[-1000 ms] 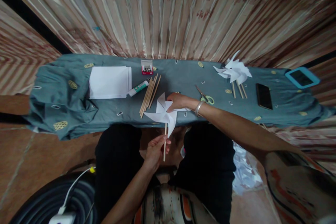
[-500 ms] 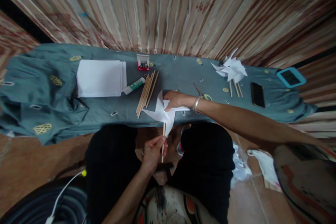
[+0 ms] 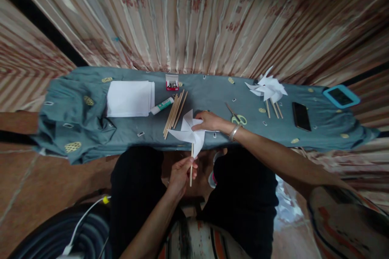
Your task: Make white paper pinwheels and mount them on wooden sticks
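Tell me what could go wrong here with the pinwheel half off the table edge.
The left hand pinches only the lower stick while the right hand presses the paper pinwheel at its centre; the thin blades could crease, or the stick could slip. The right forearm lies close to the scissors and might knock them.

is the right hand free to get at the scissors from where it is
Probably yes, once it lets go. The right hand presses on the paper pinwheel, and the scissors lie just beside its wrist on the cloth, with nothing between them.
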The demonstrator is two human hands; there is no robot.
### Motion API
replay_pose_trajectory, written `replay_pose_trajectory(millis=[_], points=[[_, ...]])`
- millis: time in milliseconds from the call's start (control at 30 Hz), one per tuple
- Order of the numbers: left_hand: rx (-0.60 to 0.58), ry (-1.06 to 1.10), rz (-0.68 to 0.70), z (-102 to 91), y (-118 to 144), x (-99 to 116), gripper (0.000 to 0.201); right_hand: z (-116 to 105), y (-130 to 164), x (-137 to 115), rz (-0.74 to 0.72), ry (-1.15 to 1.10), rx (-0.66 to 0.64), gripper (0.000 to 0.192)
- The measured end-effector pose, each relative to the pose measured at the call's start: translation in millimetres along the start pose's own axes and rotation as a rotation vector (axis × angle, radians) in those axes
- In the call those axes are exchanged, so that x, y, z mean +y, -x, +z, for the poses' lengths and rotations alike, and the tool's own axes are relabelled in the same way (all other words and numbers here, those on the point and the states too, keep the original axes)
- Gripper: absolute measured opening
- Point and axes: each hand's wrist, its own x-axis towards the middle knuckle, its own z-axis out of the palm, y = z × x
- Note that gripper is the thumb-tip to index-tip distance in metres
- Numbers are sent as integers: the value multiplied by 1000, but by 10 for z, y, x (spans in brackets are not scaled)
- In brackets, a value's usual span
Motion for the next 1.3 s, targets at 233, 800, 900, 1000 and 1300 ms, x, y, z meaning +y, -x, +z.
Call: replay_pose_trajectory(millis=[233, 800, 900, 1000, 1300], points=[[-5, 16, -18, 67, -15, 27, 51, 56, 207, 197, -39, -58, 316, 38], [5, 9, -33, 151, -63, 37, 53, 1016, 878, 160, -415, 391, 789, 22], [0, 4, -37, 156, -66, 41, 55, 972, 853, 150, -390, 348, 789, 20], [3, -3, -37, 158, -73, 38, 56, 946, 849, 134, -356, 290, 793, 21], [32, 9, -39, 177, -95, 19, 55, 1072, 850, 101, -353, 317, 766, 22]])
